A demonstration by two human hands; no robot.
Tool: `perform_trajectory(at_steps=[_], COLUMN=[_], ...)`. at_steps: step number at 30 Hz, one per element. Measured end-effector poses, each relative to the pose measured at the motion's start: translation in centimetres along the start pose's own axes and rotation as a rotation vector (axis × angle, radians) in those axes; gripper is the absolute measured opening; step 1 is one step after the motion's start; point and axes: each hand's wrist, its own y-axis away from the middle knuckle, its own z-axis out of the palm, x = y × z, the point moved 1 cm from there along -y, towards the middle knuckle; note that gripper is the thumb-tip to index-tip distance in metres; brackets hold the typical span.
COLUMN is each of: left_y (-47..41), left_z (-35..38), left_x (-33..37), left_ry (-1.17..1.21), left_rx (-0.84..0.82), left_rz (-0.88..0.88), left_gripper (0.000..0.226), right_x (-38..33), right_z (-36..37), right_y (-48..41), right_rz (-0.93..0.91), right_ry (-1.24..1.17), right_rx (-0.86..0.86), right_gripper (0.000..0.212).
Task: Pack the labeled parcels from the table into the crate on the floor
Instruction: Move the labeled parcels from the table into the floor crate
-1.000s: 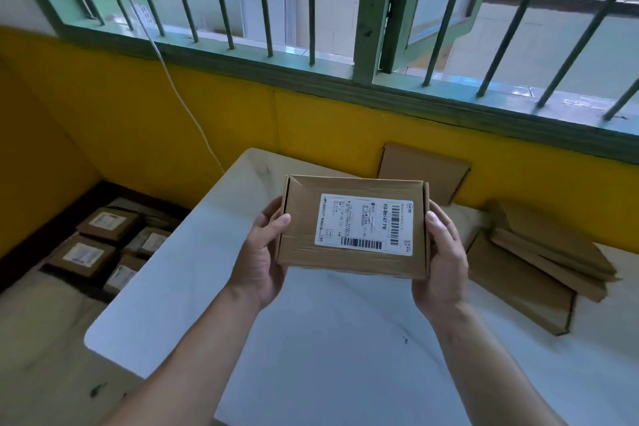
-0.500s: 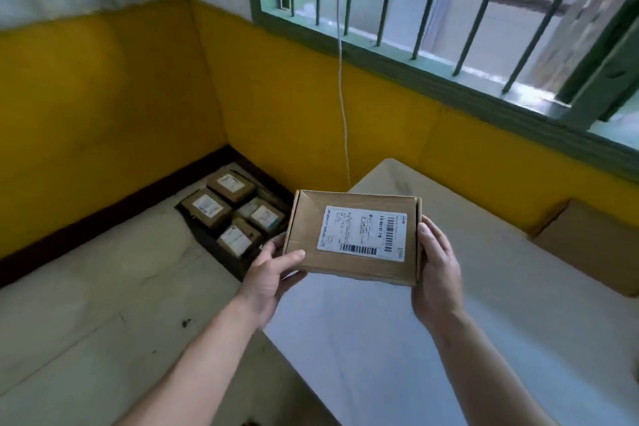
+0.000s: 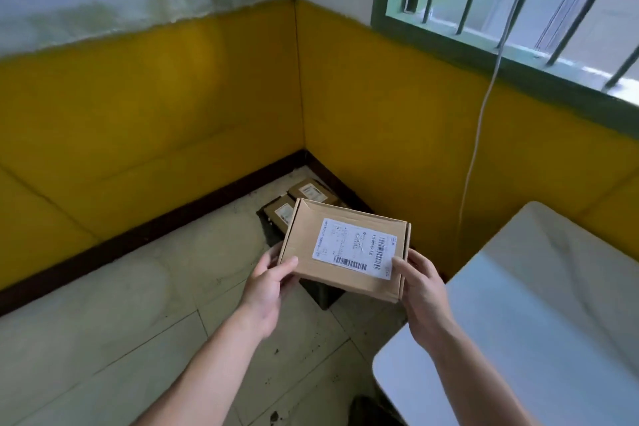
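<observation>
A flat brown cardboard parcel (image 3: 304, 252) with a white barcode label faces up, held level above the floor. My left hand (image 3: 268, 282) grips its left near corner, thumb on top. My right hand (image 3: 420, 284) grips its right near corner, thumb on the label's edge. Below and behind the parcel stands the dark crate (image 3: 321, 294) in the room's corner, mostly hidden by the parcel. Two labeled parcels (image 3: 313, 192) show inside the crate at its far end.
The white table (image 3: 539, 322) fills the lower right, its rounded corner near my right forearm. Yellow walls with a dark skirting meet behind the crate. A white cable (image 3: 473, 156) hangs from the barred window. Pale floor tiles spread to the left.
The view has swung left and down toward the room's corner. The parcel in both hands has moved off the table and now hangs over the crate.
</observation>
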Motion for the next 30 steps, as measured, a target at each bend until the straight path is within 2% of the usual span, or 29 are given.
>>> perform_trajectory(at_steps=[5,10,16,19,25,30], left_y=[-6.9,-16.1,-27.6,-32.0,-38.9,-45.2], left_z=[-0.3,-0.3,0.6,0.6,-1.1,-4.3], left_x=[0.8,1.5,2.3,3.0,2.4,1.5], left_ry=[-0.02,-0.142,-0.457,-0.632,-0.819,-0.887], left_rx=[0.022,0.069,0.131,0.146,0.119,0.083], left_rz=[-0.046,-0.105,-0.178,-0.187,-0.237,-0.298], left_gripper=[0.034,0.032,0.051,0.049,0.049,0.04], right_x=[1.4,3.1,4.8,5.6,8.3,12.0], right_z=[2.6,5.2,8.5,10.1,13.5,17.9], right_y=[-6.3,-14.5,-23.4,-26.9,-32.8,-37.1], right_rz=[0.047,0.102,0.254,0.303,0.369,0.41], right_ry=[0.065,0.032,-0.035,-0.02,-0.024,0.011], right_rx=[0.033,0.07,0.166,0.191,0.256,0.368], right_gripper=[0.04,0.034,0.041,0.043,0.042,0.027])
